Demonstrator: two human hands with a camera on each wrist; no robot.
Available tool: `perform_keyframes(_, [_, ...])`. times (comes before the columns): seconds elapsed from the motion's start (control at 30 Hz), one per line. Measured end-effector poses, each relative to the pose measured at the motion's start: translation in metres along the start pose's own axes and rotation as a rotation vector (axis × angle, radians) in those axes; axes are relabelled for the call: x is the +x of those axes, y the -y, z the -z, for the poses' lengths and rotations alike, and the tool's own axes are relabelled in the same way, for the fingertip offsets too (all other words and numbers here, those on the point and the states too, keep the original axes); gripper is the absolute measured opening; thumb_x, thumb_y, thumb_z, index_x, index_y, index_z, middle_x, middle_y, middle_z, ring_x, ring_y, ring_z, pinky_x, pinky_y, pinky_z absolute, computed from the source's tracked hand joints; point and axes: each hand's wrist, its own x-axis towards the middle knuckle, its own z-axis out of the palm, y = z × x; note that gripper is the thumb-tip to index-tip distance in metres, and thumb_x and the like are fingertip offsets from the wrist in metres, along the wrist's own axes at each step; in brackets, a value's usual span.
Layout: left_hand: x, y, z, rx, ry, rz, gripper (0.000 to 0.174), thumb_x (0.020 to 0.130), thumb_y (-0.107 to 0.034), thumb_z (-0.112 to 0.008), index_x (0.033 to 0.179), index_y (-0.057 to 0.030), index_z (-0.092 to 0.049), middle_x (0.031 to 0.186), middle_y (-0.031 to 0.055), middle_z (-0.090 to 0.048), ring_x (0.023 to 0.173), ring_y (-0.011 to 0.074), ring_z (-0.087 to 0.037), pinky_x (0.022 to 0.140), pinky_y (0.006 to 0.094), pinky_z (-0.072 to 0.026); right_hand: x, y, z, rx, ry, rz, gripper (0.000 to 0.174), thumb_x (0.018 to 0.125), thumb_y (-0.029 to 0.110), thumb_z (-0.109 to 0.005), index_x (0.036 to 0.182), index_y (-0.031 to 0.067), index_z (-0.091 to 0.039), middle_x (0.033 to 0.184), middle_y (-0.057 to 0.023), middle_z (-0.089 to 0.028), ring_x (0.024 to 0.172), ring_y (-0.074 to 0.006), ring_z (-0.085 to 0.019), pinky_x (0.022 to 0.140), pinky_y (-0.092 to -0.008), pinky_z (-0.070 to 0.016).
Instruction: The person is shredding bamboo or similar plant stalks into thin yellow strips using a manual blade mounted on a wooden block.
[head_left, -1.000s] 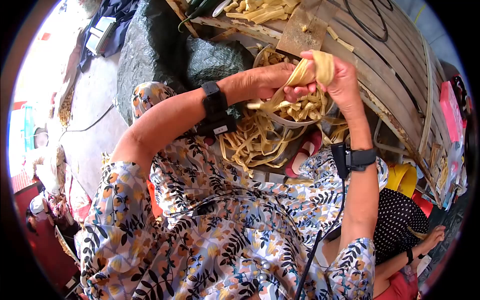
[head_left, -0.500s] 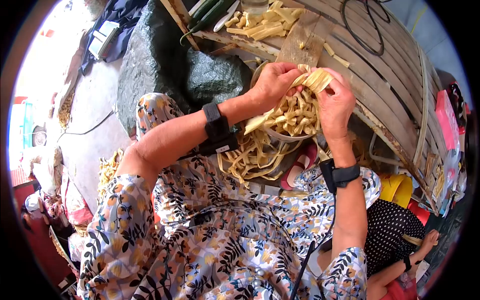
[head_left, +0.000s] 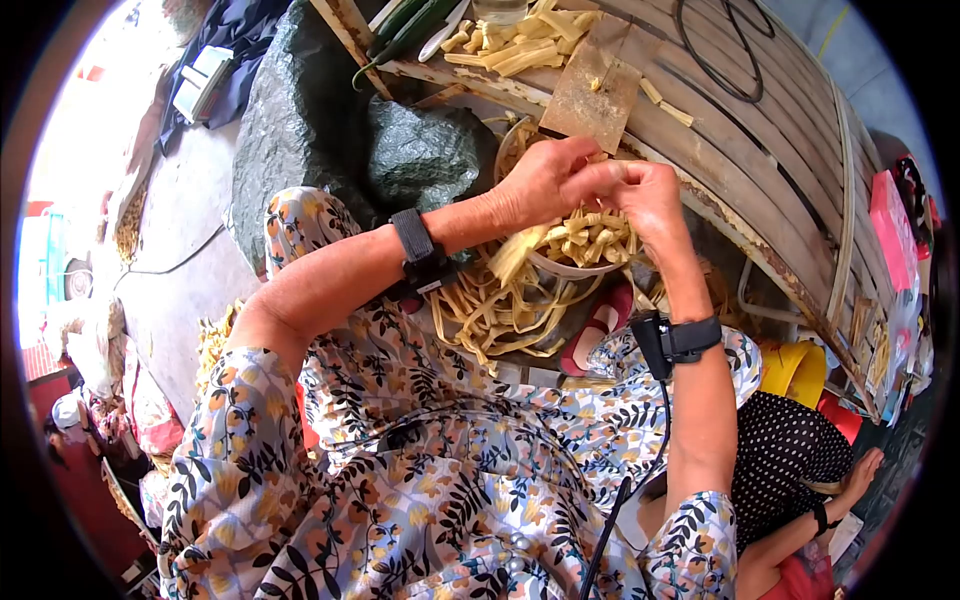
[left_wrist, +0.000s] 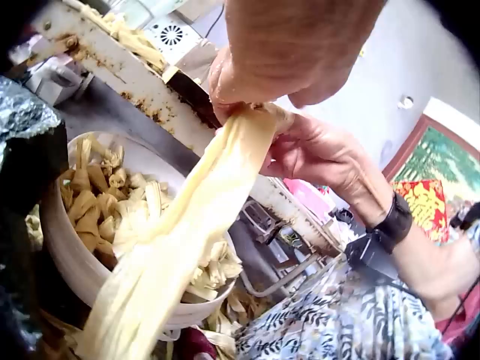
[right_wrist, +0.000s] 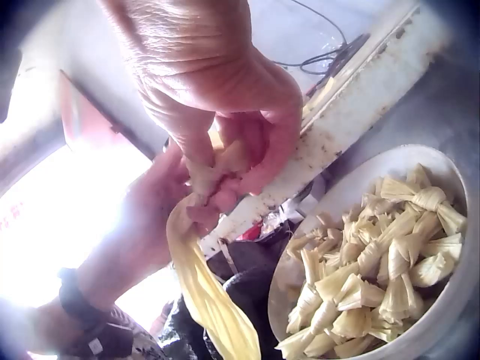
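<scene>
My left hand point(head_left: 555, 180) and right hand point(head_left: 648, 200) meet above a white bucket point(left_wrist: 71, 244). Between them they pinch a long, flat, pale yellow strip point(left_wrist: 191, 202), folded where the fingers close on it. Its wide loose end hangs down past the left hand, over the bucket in the left wrist view. In the right wrist view, the right thumb and fingers point(right_wrist: 262, 150) curl round the folded part, which they largely hide. Many knotted pieces point(right_wrist: 405, 255) of the same pale yellow material fill the bucket.
Loose strips point(head_left: 515, 310) lie heaped below the bucket near a red shoe point(head_left: 598, 335). Behind it stands a slatted table point(head_left: 760, 170) with a rusty edge, bearing a wooden board point(head_left: 595, 95) and cut yellow pieces point(head_left: 520, 50). A dark green plastic sack point(head_left: 425, 155) stands left.
The wide loop that lay over the right hand's fingers has been drawn in and is now hidden. Both hands have come close together, slightly lower than a second ago.
</scene>
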Motion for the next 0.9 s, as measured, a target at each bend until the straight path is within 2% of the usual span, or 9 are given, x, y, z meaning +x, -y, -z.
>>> perform_keyframes(0.1, [-0.003,-0.006,-0.003,0.140,-0.039,0.027,0.031,0.085,-0.023,-0.055,0.096,0.0019,-0.041,0.064,0.0106,-0.058,0.059,0.0113,-0.059,0.049,0.0255,-0.0450,0.001,-0.013,-0.017,0.028,-0.223,0.202,0.008,0.072,0.001,-0.060,0.078,-0.0009,-0.066,0.074,-0.0060,-0.064,0.061,-0.0110,-0.058,0.054,-0.0255,-0.0454])
perform_keyframes(0.13, [-0.001,-0.001,-0.003,0.191,-0.057,0.013,0.030,0.085,-0.022,-0.055,0.095,0.0015,-0.040,0.062,0.0107,-0.058,0.058,0.0122,-0.059,0.048,0.0260,-0.0449,-0.001,-0.015,-0.023,-0.083,-0.272,0.352,0.011,0.070,0.001,-0.061,0.080,-0.0015,-0.065,0.091,-0.0079,-0.064,0.074,-0.0142,-0.060,0.061,-0.0269,-0.0467])
perform_keyframes(0.23, [-0.001,0.009,-0.003,0.251,-0.116,-0.067,0.026,0.083,-0.017,-0.054,0.095,-0.0008,-0.038,0.059,0.0094,-0.058,0.049,0.0136,-0.056,0.045,0.0267,-0.0436,-0.012,0.002,-0.023,-0.260,-0.249,0.412,0.011,0.071,0.000,-0.060,0.081,-0.0012,-0.065,0.101,-0.0087,-0.062,0.081,-0.0154,-0.059,0.068,-0.0251,-0.0461])
perform_keyframes(0.3, [-0.001,0.012,-0.002,0.231,-0.173,-0.148,0.025,0.084,-0.019,-0.053,0.096,-0.0012,-0.040,0.058,0.0073,-0.057,0.048,0.0120,-0.054,0.043,0.0255,-0.0423,-0.014,0.005,-0.023,-0.137,-0.255,0.421,0.011,0.071,0.001,-0.061,0.081,-0.0031,-0.064,0.101,-0.0083,-0.061,0.084,-0.0145,-0.058,0.073,-0.0240,-0.0453])
perform_keyframes(0.37, [-0.001,0.005,0.002,-0.108,-0.173,0.230,0.023,0.084,-0.019,-0.052,0.097,-0.0019,-0.045,0.059,0.0033,-0.054,0.049,0.0087,-0.051,0.043,0.0220,-0.0391,-0.014,0.004,-0.017,-0.014,-0.279,0.512,0.011,0.071,0.001,-0.062,0.081,-0.0046,-0.063,0.099,-0.0085,-0.061,0.084,-0.0141,-0.057,0.074,-0.0238,-0.0451])
perform_keyframes(0.5, [-0.001,-0.002,0.008,-0.773,-0.031,0.361,0.026,0.085,-0.026,-0.055,0.097,-0.0034,-0.051,0.061,-0.0036,-0.043,0.050,0.0028,-0.037,0.043,0.0165,-0.0285,-0.009,0.012,0.003,0.436,-0.289,0.317,0.014,0.071,-0.002,-0.062,0.085,-0.0035,-0.065,0.100,-0.0088,-0.061,0.084,-0.0124,-0.057,0.075,-0.0230,-0.0460])
perform_keyframes(0.53, [-0.001,-0.015,0.007,-0.770,-0.069,0.441,0.026,0.086,-0.028,-0.054,0.095,-0.0033,-0.055,0.061,-0.0058,-0.041,0.051,0.0019,-0.034,0.044,0.0161,-0.0267,-0.008,0.019,0.013,0.543,-0.357,0.183,0.015,0.076,0.001,-0.062,0.091,-0.0023,-0.064,0.100,-0.0087,-0.061,0.081,-0.0109,-0.057,0.075,-0.0218,-0.0472])
perform_keyframes(0.8, [-0.004,0.005,0.016,-0.528,0.300,0.285,0.027,0.090,-0.025,-0.049,0.092,-0.0014,-0.061,0.059,-0.0072,-0.039,0.052,0.0017,-0.033,0.047,0.0163,-0.0278,-0.006,0.003,0.022,0.357,-0.303,0.139,0.017,0.079,0.009,-0.063,0.091,-0.0025,-0.063,0.077,-0.0009,-0.060,0.067,-0.0059,-0.056,0.060,-0.0194,-0.0490])
perform_keyframes(0.9, [-0.003,0.000,0.018,-0.481,0.220,0.302,0.026,0.091,-0.025,-0.048,0.090,-0.0015,-0.060,0.059,-0.0071,-0.038,0.053,0.0019,-0.033,0.047,0.0163,-0.0276,-0.006,0.004,0.025,0.396,-0.358,0.140,0.016,0.078,0.011,-0.064,0.089,-0.0010,-0.064,0.073,-0.0003,-0.060,0.061,-0.0051,-0.054,0.057,-0.0190,-0.0479])
